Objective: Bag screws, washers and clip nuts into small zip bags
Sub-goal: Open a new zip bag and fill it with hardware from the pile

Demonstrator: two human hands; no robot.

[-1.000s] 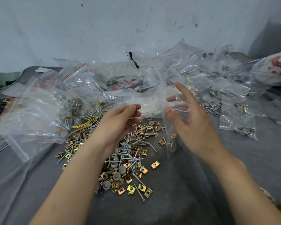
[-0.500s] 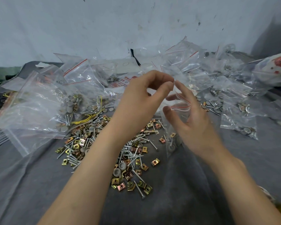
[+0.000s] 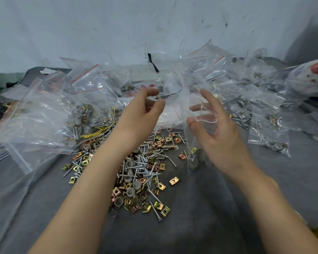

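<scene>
The left hand (image 3: 143,114) has drawn back leftward from the small zip bag (image 3: 191,158); its fingers are now loosely curled and apart, holding nothing. The right hand (image 3: 218,140) still pinches the bag's mouth at centre frame. The bag's contents blur behind the plastic.

Loose hardware (image 3: 141,173) before bag pile (image 3: 228,85)

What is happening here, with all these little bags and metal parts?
A person is packing small hardware by hand. The right hand holds a small zip bag by its open mouth; a few parts lie at its bottom. The left hand is raised beside the mouth, finger and thumb curled; whether it pinches anything is unclear. A loose pile of screws, washers and clip nuts lies on the gray cloth, with filled bags behind.
</scene>
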